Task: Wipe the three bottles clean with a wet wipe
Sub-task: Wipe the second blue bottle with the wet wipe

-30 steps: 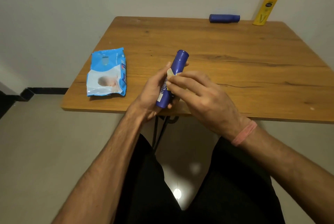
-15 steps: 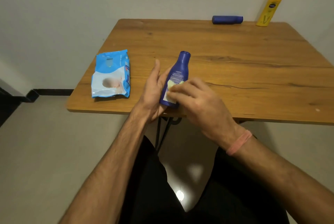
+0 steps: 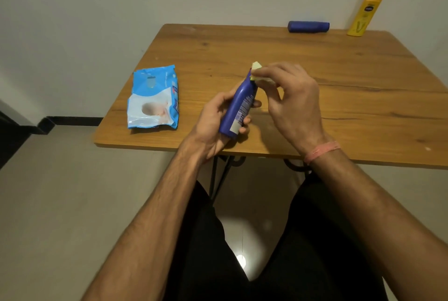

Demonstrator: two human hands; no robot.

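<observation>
Over the near edge of the tabletop (image 3: 315, 87), the left hand (image 3: 213, 128) curls round the lower body of a blue bottle (image 3: 238, 109), holding it tilted with its cap end pointing away. The right hand (image 3: 293, 99) pinches a folded wet wipe (image 3: 257, 70) against that cap end. Left of the held bottle lies a blue wipes pack (image 3: 154, 98). Far beyond it, by the wall, a second blue bottle (image 3: 308, 26) lies on its side, with a yellow bottle (image 3: 366, 14) leaning just beside it.

wet wipe (image 3: 257, 70) moved up to bottle (image 3: 238, 109) cap
</observation>
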